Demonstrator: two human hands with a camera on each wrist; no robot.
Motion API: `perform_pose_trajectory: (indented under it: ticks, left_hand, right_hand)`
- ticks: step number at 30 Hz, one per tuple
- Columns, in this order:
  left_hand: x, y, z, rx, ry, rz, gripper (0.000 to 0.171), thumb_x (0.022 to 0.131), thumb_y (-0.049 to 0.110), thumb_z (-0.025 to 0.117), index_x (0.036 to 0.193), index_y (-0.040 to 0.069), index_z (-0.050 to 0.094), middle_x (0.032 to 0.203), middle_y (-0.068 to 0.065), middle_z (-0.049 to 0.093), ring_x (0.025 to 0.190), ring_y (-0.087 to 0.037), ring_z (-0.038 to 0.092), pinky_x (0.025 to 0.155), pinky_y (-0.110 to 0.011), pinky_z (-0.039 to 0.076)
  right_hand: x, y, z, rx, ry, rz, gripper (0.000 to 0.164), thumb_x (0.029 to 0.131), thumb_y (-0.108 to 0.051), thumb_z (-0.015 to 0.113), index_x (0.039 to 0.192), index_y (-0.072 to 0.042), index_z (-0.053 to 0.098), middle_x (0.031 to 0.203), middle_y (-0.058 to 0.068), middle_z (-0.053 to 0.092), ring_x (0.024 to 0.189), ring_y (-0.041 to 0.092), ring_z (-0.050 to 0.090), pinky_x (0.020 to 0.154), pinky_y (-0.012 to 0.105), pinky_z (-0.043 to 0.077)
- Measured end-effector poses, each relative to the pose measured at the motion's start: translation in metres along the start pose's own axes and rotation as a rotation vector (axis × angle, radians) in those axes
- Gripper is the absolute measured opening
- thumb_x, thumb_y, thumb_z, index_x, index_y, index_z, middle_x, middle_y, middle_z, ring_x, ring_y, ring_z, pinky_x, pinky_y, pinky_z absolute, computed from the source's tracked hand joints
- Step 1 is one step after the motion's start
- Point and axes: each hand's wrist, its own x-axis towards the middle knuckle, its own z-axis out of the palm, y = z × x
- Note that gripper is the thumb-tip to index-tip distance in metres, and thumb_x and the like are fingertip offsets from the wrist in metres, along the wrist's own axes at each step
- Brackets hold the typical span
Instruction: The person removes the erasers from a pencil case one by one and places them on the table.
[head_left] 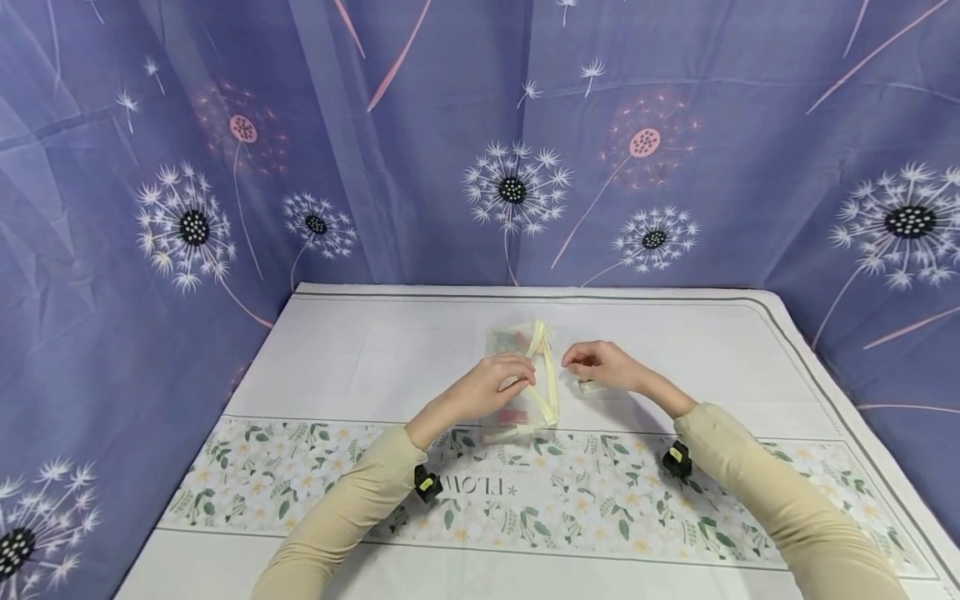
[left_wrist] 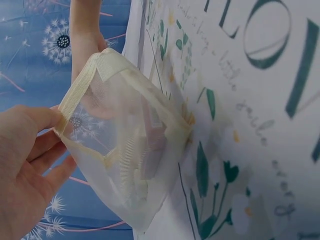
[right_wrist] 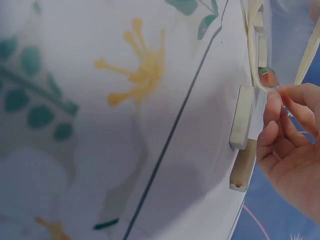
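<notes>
A see-through mesh bag [head_left: 517, 408] with pale yellow trim lies on the table, its mouth facing right. Through the mesh show several blurred items, some red. My left hand [head_left: 497, 385] pinches the trimmed rim of the mesh bag [left_wrist: 120, 165] between thumb and fingers and holds the mouth wide. Just right of that mouth is my right hand [head_left: 603, 364], its fingers loosely bent with nothing clearly seen between them. Close to its fingertips in the right wrist view is a small watermelon picture [right_wrist: 266, 76]; what bears it is unclear. A pale rectangular block [right_wrist: 242, 117] lies under the right hand.
A second, tan block [right_wrist: 243, 165] lies beside the pale one on the white tablecloth [head_left: 405, 350]. A floral band with printed letters [head_left: 480, 486] crosses the cloth nearer to me. Purple dandelion curtains [head_left: 420, 167] enclose the table's back and sides.
</notes>
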Motion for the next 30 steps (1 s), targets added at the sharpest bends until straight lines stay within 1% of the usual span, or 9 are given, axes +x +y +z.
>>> perform_pose_trajectory:
  ticks: [3, 5, 8, 11, 15, 18, 26, 27, 30]
  left_hand:
    - [0.000, 0.000, -0.001, -0.008, 0.011, 0.005, 0.015, 0.098, 0.012, 0.057, 0.102, 0.006, 0.070, 0.115, -0.011, 0.067, 0.118, -0.022, 0.059, 0.105, -0.031, 0.047]
    - [0.000, 0.000, -0.001, -0.005, 0.017, 0.009, 0.015, 0.098, 0.011, 0.057, 0.102, 0.005, 0.070, 0.115, -0.011, 0.068, 0.118, -0.022, 0.059, 0.105, -0.031, 0.048]
    - [0.000, 0.000, -0.001, 0.003, 0.019, 0.014, 0.015, 0.098, 0.011, 0.057, 0.101, 0.005, 0.070, 0.114, -0.012, 0.068, 0.118, -0.023, 0.059, 0.106, -0.032, 0.046]
    - [-0.001, 0.000, -0.001, 0.012, 0.019, 0.017, 0.014, 0.098, 0.011, 0.057, 0.101, 0.005, 0.070, 0.114, -0.012, 0.068, 0.119, -0.024, 0.059, 0.107, -0.032, 0.046]
    - [-0.002, 0.002, -0.001, 0.031, 0.022, 0.012, 0.015, 0.098, 0.012, 0.058, 0.101, 0.005, 0.070, 0.116, -0.011, 0.068, 0.120, -0.024, 0.059, 0.106, -0.031, 0.047]
    - [-0.001, 0.002, 0.000, 0.045, 0.027, 0.004, 0.015, 0.098, 0.013, 0.058, 0.101, 0.007, 0.071, 0.117, -0.010, 0.067, 0.120, -0.023, 0.059, 0.104, -0.031, 0.048]
    - [-0.001, 0.002, 0.000, 0.030, 0.025, -0.009, 0.015, 0.097, 0.012, 0.058, 0.102, 0.006, 0.071, 0.118, -0.012, 0.067, 0.119, -0.023, 0.059, 0.102, -0.032, 0.049]
    - [-0.001, 0.003, 0.000, 0.029, 0.024, -0.009, 0.015, 0.097, 0.012, 0.058, 0.102, 0.006, 0.071, 0.118, -0.012, 0.067, 0.119, -0.023, 0.059, 0.102, -0.032, 0.050]
    - [-0.001, 0.003, 0.000, 0.022, 0.021, -0.011, 0.016, 0.098, 0.012, 0.058, 0.103, 0.005, 0.071, 0.119, -0.012, 0.066, 0.119, -0.024, 0.058, 0.102, -0.032, 0.050]
  right_hand:
    - [-0.001, -0.011, -0.001, 0.014, -0.014, 0.002, 0.020, 0.097, 0.002, 0.050, 0.111, 0.010, 0.062, 0.096, 0.029, 0.066, 0.071, 0.044, 0.056, 0.057, 0.021, 0.047]
    - [-0.001, -0.014, -0.002, 0.017, -0.020, 0.003, 0.020, 0.097, 0.002, 0.050, 0.111, 0.010, 0.062, 0.097, 0.030, 0.066, 0.073, 0.043, 0.057, 0.059, 0.023, 0.050]
    - [0.002, -0.010, 0.000, 0.015, -0.020, -0.004, 0.021, 0.098, 0.001, 0.050, 0.112, 0.010, 0.062, 0.099, 0.029, 0.066, 0.074, 0.041, 0.059, 0.062, 0.031, 0.054]
    - [0.006, -0.001, 0.003, 0.009, -0.021, -0.003, 0.021, 0.098, -0.002, 0.052, 0.113, 0.007, 0.064, 0.098, 0.025, 0.067, 0.069, 0.034, 0.059, 0.062, 0.035, 0.054]
    - [0.009, 0.002, 0.004, -0.001, -0.037, 0.001, 0.023, 0.098, -0.007, 0.054, 0.116, 0.002, 0.066, 0.093, 0.020, 0.068, 0.057, 0.015, 0.050, 0.053, 0.025, 0.046]
    - [0.012, 0.001, 0.004, -0.002, -0.048, -0.018, 0.025, 0.098, -0.007, 0.054, 0.118, 0.002, 0.066, 0.094, 0.018, 0.069, 0.056, 0.008, 0.045, 0.051, 0.021, 0.040]
    - [0.015, -0.001, 0.008, -0.003, -0.064, -0.064, 0.026, 0.096, -0.004, 0.055, 0.117, 0.005, 0.065, 0.103, 0.021, 0.070, 0.066, 0.017, 0.058, 0.055, 0.020, 0.045]
    - [0.015, -0.006, 0.008, -0.001, -0.070, -0.065, 0.026, 0.096, -0.002, 0.054, 0.117, 0.007, 0.064, 0.103, 0.023, 0.069, 0.068, 0.020, 0.061, 0.055, 0.020, 0.046]
    - [0.017, -0.006, 0.010, 0.006, -0.081, -0.069, 0.026, 0.096, -0.002, 0.054, 0.119, 0.008, 0.063, 0.106, 0.025, 0.068, 0.080, 0.030, 0.066, 0.063, 0.020, 0.051]
